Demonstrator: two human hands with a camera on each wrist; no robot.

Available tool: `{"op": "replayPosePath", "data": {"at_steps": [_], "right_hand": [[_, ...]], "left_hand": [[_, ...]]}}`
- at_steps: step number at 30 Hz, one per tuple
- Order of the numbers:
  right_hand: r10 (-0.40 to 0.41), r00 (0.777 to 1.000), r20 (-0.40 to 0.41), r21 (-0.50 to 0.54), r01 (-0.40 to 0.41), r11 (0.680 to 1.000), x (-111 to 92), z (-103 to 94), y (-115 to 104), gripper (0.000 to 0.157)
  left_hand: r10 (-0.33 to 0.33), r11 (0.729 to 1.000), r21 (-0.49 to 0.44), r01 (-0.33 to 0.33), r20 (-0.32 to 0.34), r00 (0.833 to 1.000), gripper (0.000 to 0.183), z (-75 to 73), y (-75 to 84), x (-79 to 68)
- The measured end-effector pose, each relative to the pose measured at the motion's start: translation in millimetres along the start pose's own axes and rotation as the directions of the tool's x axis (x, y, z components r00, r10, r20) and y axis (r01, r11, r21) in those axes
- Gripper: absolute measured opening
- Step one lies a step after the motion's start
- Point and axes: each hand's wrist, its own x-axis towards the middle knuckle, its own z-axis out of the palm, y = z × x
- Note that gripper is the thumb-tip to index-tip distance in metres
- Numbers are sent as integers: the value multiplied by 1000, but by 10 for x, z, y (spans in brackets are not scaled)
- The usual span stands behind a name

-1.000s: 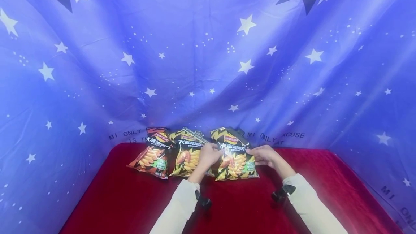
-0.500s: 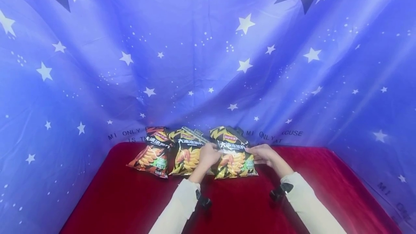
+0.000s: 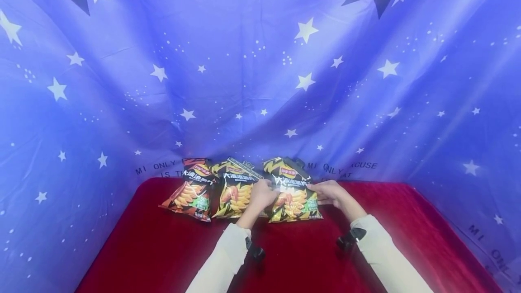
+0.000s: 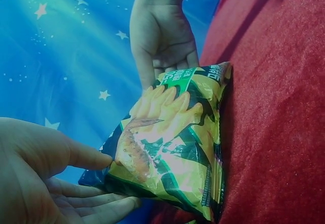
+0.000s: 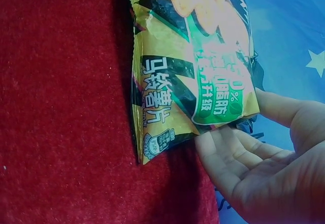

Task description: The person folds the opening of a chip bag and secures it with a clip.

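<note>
A yellow-and-black potato chip bag [image 3: 290, 205] lies at the right end of a row of three, its printed front facing up. My left hand [image 3: 262, 194] pinches its left side, thumb on top and fingers below, as the left wrist view shows. At the opposite side my right hand [image 3: 331, 192] grips the bag; in the right wrist view its fingers [image 5: 218, 155] reach under the edge, with the thumb at the side. A similar yellow-and-black bag [image 3: 235, 198] lies in the middle, partly covered by my left hand. The red-and-black chip bag [image 3: 193, 193] lies leftmost, slightly tilted.
The bags lie near the back edge of a table covered with red velvety cloth [image 3: 163, 257]. A blue curtain [image 3: 244, 80] with pale stars rises right behind and along both sides. Black wrist cameras [image 3: 255, 252] hang at both cuffs.
</note>
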Motion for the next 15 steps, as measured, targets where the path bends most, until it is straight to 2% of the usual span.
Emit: {"op": "replayPosePath", "data": {"at_steps": [5, 9, 15], "right_hand": [[5, 1000, -5, 8, -5, 1000, 0, -7, -4, 53], [24, 1000, -21, 33, -23, 999, 2, -21, 9, 49], [34, 999, -36, 31, -33, 999, 8, -56, 50, 50]], "left_hand": [[6, 1000, -1, -6, 10, 1000, 37, 3, -15, -3], [36, 999, -2, -36, 34, 999, 41, 25, -25, 4], [36, 999, -20, -35, 57, 998, 47, 25, -10, 6]]}}
